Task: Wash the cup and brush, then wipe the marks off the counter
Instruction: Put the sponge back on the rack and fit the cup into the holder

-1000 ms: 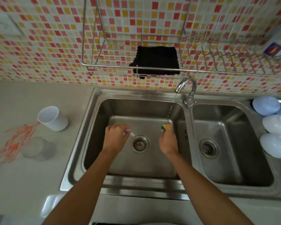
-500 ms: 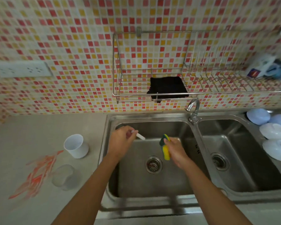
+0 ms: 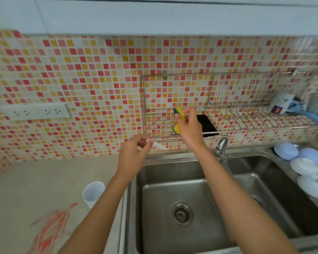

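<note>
Both hands have risen out of the sink basin [image 3: 173,189] since half a second ago, and the view has tilted up to take in more of the mosaic tile wall [image 3: 81,70]. On the counter [image 3: 35,180], orange marks [image 3: 50,231] spread at lower left, with the white cup [image 3: 93,193] upright just beside them, mouth up, partly behind the left forearm. A wire rack [image 3: 228,107] hangs on the wall above the sink; a black cloth [image 3: 207,125] lies in its left bay, and a white mug [image 3: 283,105] lies tipped at its right end, its printed label too blurred to read. Pale bowls [image 3: 305,165] sit upturned to the right of the second basin. The right hand [image 3: 189,129] is raised in front of the rack, clamped around a yellow-and-green sponge [image 3: 178,120] held roughly upright. The left hand [image 3: 134,154] pinches a thin white brush [image 3: 159,145] at the wall's base, its long axis running right and slightly down; its bristle end cannot be made out. A curved tap [image 3: 221,145] stands between the basins.
</note>
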Tool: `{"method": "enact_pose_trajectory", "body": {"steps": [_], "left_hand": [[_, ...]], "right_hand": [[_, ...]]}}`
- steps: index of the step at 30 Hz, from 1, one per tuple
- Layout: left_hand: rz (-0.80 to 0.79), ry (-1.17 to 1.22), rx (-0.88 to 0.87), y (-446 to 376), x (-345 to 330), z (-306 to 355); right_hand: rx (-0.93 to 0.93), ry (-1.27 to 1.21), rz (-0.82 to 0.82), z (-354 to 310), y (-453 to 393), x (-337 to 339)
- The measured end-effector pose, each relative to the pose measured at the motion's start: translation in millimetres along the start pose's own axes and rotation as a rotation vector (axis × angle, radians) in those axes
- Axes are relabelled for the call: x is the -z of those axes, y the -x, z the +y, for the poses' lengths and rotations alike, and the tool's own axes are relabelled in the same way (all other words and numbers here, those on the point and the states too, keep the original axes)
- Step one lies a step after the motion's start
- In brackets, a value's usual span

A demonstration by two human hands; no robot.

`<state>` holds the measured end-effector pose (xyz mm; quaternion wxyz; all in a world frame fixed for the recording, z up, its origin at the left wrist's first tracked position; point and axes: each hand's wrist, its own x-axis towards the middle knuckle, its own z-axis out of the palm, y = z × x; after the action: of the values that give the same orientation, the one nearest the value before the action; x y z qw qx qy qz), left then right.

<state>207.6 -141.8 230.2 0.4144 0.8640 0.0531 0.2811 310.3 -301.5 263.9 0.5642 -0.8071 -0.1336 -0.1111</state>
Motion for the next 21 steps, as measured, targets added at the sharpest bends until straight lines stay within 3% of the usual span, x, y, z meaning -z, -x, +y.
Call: {"method": "enact_pose_trajectory", "body": {"steps": [8, 16, 19, 21], "left_hand": [[0.082, 0.035, 0.036, -20.4, 13.2, 2.3], [0.22, 0.03, 0.163, -20.3, 24.6, -17.7], [0.266, 0.012, 0.197, -13.3, 37.9, -26.7], [0.311, 0.008, 0.233, -3.8, 49.8, -35.3]], "right_hand": [[0.03, 0.509, -0.264, 33.4, -61.1, -50.3], [0.012, 0.55, -0.442, 43.1, -73.3, -54.9], [0.192, 0.678, -0.316, 43.2, -62.1, -52.1], [0.312, 0.504, -0.156, 37.0, -32.4, -51.9]]}}
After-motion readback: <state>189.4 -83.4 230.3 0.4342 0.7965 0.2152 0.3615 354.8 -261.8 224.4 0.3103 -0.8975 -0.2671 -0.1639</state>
